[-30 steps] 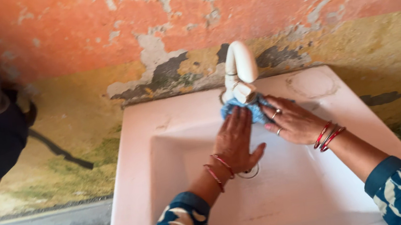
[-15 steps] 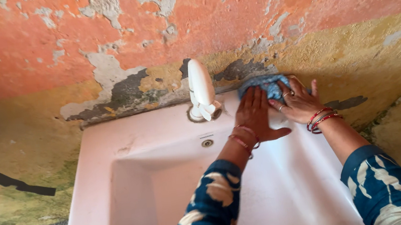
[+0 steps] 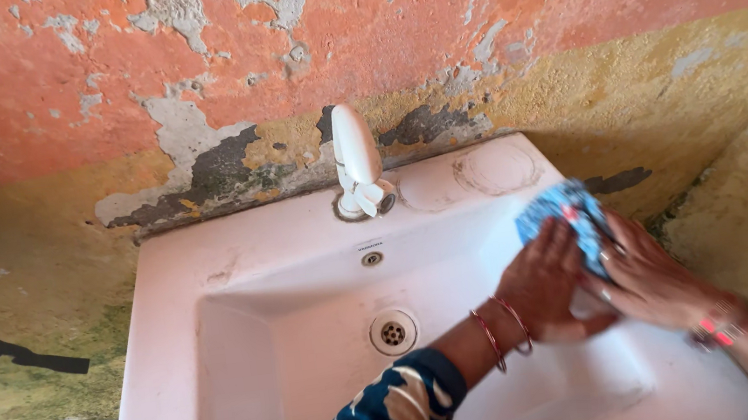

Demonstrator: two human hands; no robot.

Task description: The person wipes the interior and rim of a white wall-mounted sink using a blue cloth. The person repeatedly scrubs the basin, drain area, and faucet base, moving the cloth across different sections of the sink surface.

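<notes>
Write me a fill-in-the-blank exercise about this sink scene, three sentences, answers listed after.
1. Both hands, left hand and right hand, press a crumpled ____ cloth on the sink's right rim.
2. The white plastic tap stands at the ____ edge of the pale pink ceramic sink.
3. The round metal drain lies to the ____ of the hands.

Missing words: blue; back; left

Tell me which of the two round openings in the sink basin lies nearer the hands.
The large drain in the basin floor, ringed with a perforated strainer. It lies just left of the left hand. The small overflow hole sits higher on the back wall, under the tap.
</notes>
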